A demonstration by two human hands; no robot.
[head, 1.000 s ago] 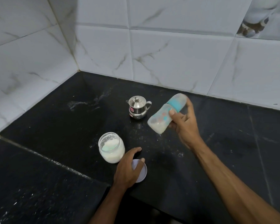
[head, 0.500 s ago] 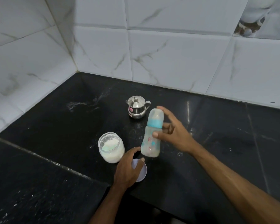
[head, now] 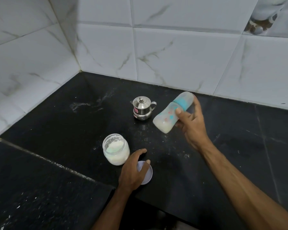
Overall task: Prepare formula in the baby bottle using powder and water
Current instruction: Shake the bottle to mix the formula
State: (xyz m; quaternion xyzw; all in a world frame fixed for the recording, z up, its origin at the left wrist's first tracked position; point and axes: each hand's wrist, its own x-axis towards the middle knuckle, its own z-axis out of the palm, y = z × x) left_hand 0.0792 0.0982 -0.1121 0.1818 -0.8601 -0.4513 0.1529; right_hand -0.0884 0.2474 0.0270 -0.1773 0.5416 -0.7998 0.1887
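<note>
My right hand (head: 190, 123) grips the capped baby bottle (head: 170, 113) in the air, tilted with its blue collar and cap up to the right and its base down to the left. Milky liquid fills the bottle's lower part. An open glass jar of white powder (head: 115, 149) stands on the black counter (head: 56, 123). Just right of the jar, my left hand (head: 134, 170) rests on the jar's pale lid (head: 147, 173), fingers curled over it. A small lidded steel pot (head: 142, 107) stands behind, left of the bottle.
White marble-look tiles form the back and left walls, meeting in a corner at the far left. Powder specks are scattered on the counter between the jar and the bottle. The counter's front edge drops off just below the lid.
The bottle went from tilted to upright near the jar, and is now tilted again, higher and further right. My left hand stays on the lid.
</note>
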